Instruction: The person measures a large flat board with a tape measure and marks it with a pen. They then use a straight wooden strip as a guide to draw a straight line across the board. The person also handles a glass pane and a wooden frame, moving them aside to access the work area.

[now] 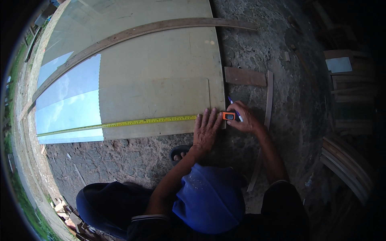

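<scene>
A long yellow tape measure blade stretches across a large, flat, glossy sheet that looks like glass, running close to its near edge. My left hand presses down on the blade near the sheet's right end, fingers stretched out and spread. At the right edge, my right hand grips the orange and black tape measure case. A pen, purple at one end and white at the other, is also held between the right hand's fingers. The blade's far left end lies by the sheet's left edge.
A long wooden batten crosses the sheet. On the rough ground to the right are a short board and a thin strip. Curved-looking planks are stacked farther right. My blue-clad knee is close below my hands.
</scene>
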The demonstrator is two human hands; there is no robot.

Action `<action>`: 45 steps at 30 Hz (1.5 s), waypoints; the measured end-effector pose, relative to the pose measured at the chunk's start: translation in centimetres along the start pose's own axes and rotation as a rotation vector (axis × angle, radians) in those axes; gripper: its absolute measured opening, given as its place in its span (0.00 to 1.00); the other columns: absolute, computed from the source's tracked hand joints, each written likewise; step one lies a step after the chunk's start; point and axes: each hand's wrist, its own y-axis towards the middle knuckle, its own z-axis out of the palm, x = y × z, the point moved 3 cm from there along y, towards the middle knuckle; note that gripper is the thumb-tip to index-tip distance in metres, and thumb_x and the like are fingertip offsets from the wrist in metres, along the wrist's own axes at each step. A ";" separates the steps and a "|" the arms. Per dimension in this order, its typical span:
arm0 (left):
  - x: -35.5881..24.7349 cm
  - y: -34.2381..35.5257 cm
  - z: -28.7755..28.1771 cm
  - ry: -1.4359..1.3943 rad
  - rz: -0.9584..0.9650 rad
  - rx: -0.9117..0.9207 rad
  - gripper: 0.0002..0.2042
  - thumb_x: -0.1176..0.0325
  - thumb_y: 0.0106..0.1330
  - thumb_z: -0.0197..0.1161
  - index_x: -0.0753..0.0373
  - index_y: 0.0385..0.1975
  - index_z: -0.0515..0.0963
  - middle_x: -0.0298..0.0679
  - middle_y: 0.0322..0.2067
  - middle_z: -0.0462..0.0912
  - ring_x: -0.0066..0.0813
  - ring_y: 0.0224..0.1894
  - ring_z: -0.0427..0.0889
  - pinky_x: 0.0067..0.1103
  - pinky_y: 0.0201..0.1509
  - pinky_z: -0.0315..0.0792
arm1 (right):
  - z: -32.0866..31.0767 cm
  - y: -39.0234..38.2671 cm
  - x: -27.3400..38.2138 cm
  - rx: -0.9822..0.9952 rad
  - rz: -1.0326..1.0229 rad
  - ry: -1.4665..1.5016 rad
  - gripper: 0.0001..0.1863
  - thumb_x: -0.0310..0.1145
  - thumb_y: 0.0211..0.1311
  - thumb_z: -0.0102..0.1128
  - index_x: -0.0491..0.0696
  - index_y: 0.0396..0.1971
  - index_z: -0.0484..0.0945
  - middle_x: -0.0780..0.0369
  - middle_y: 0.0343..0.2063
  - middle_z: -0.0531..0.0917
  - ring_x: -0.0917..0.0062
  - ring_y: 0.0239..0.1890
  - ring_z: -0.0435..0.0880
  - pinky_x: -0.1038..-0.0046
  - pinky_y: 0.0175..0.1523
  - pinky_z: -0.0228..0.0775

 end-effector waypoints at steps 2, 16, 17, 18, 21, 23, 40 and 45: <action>-0.3 0.0 0.1 0.033 0.011 -0.002 0.35 0.68 0.66 0.53 0.51 0.76 0.53 0.43 0.76 0.51 0.50 0.77 0.50 0.46 0.78 0.44 | 0.2 0.1 -0.7 -0.005 -0.039 0.037 0.22 0.33 0.50 0.70 0.48 0.45 0.74 0.56 0.41 0.75 0.61 0.46 0.79 0.62 0.51 0.72; 7.6 -5.3 -10.4 -1.962 -0.872 -1.185 0.27 0.44 0.75 0.52 0.65 0.56 0.66 0.42 0.43 0.75 0.33 0.41 0.75 0.29 0.47 0.72 | -0.5 1.9 7.5 0.074 -0.087 0.262 0.19 0.37 0.59 0.67 0.46 0.46 0.75 0.57 0.41 0.83 0.71 0.45 0.83 0.67 0.54 0.73; 9.6 -5.8 -11.4 -1.986 -0.762 -1.249 0.24 0.46 0.75 0.53 0.64 0.53 0.67 0.40 0.41 0.74 0.31 0.40 0.73 0.28 0.44 0.71 | 0.3 2.3 8.1 0.102 -0.086 0.279 0.19 0.38 0.59 0.67 0.46 0.46 0.75 0.57 0.40 0.83 0.71 0.44 0.84 0.66 0.53 0.74; 12.0 -6.5 -12.2 -2.010 -0.651 -1.311 0.22 0.48 0.76 0.54 0.64 0.50 0.68 0.38 0.39 0.73 0.29 0.38 0.71 0.27 0.42 0.70 | 0.9 2.8 8.7 0.131 -0.084 0.295 0.19 0.39 0.60 0.67 0.46 0.46 0.75 0.57 0.39 0.83 0.71 0.44 0.84 0.66 0.52 0.74; 18.0 -10.7 -13.7 -1.874 -0.561 -1.404 0.16 0.52 0.77 0.54 0.60 0.48 0.71 0.34 0.32 0.73 0.28 0.35 0.73 0.25 0.41 0.69 | 3.4 3.7 10.6 0.209 -0.161 0.307 0.23 0.40 0.58 0.68 0.46 0.48 0.72 0.54 0.42 0.80 0.64 0.47 0.82 0.62 0.54 0.72; 19.5 -12.2 -15.9 -1.756 -0.572 -1.479 0.13 0.55 0.77 0.55 0.59 0.46 0.72 0.32 0.30 0.72 0.25 0.32 0.71 0.23 0.36 0.67 | 5.0 4.2 11.8 0.237 -0.228 0.326 0.24 0.40 0.56 0.68 0.46 0.49 0.71 0.53 0.45 0.78 0.61 0.50 0.81 0.61 0.56 0.71; 23.5 -9.6 -32.5 -1.378 -0.330 -1.464 0.09 0.67 0.75 0.58 0.60 0.45 0.65 0.31 0.27 0.70 0.21 0.27 0.71 0.17 0.29 0.69 | 5.6 9.5 17.1 0.056 -0.276 0.718 0.33 0.34 0.48 0.73 0.44 0.52 0.65 0.52 0.49 0.72 0.61 0.55 0.76 0.62 0.60 0.69; 22.9 -3.4 -32.8 -1.532 -0.216 -1.298 0.09 0.64 0.76 0.57 0.63 0.44 0.69 0.37 0.34 0.72 0.27 0.34 0.71 0.23 0.38 0.70 | 2.3 11.7 17.0 0.019 -0.221 0.782 0.35 0.35 0.45 0.74 0.42 0.53 0.65 0.52 0.50 0.71 0.60 0.55 0.76 0.59 0.59 0.71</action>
